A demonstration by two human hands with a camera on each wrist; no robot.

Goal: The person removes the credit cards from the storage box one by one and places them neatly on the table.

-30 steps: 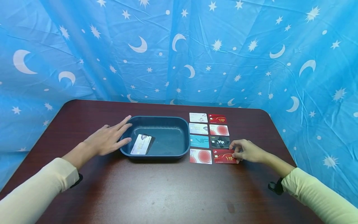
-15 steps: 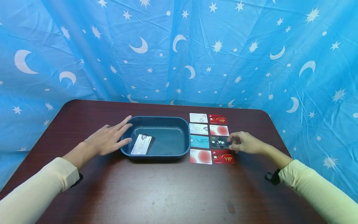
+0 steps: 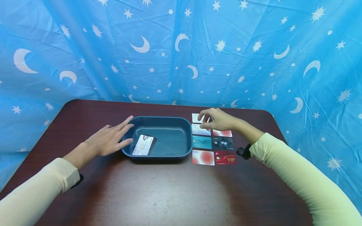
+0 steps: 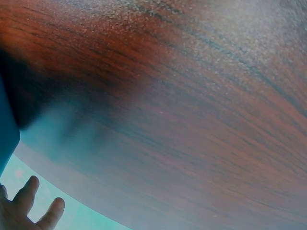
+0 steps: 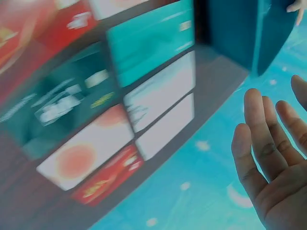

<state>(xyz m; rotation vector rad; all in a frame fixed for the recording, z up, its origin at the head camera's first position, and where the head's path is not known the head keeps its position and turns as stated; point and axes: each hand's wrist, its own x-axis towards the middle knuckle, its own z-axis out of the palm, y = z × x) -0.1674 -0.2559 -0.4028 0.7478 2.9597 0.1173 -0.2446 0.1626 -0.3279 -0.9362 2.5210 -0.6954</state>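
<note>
My left hand (image 3: 108, 139) rests at the left rim of a dark blue tray (image 3: 188, 150), fingers spread and straight. Inside the tray lies a white VIP card (image 3: 142, 145), partly over a dark card (image 3: 153, 146). My right hand (image 3: 217, 120) hovers over the far cards, fingers loosely bent and holding nothing visible. It partly covers a white card (image 3: 195, 118) and a white VIP card (image 3: 201, 130). The far red card (image 5: 108, 177), hidden in the head view, shows in the right wrist view, where the right fingers (image 5: 261, 139) stand apart from the cards.
Two columns of cards lie right of the tray, including a teal VIP card (image 3: 202, 142), a black Vip card (image 3: 223, 143), a red-circle card (image 3: 203, 157) and a red VIP card (image 3: 225, 158). A blue star-patterned curtain (image 3: 158, 62) hangs behind the brown table (image 3: 158, 188).
My right hand let go of the near red VIP card, which shifted slightly left. It then passed the black card and moved up and left over the far cards. The left hand stayed still.
</note>
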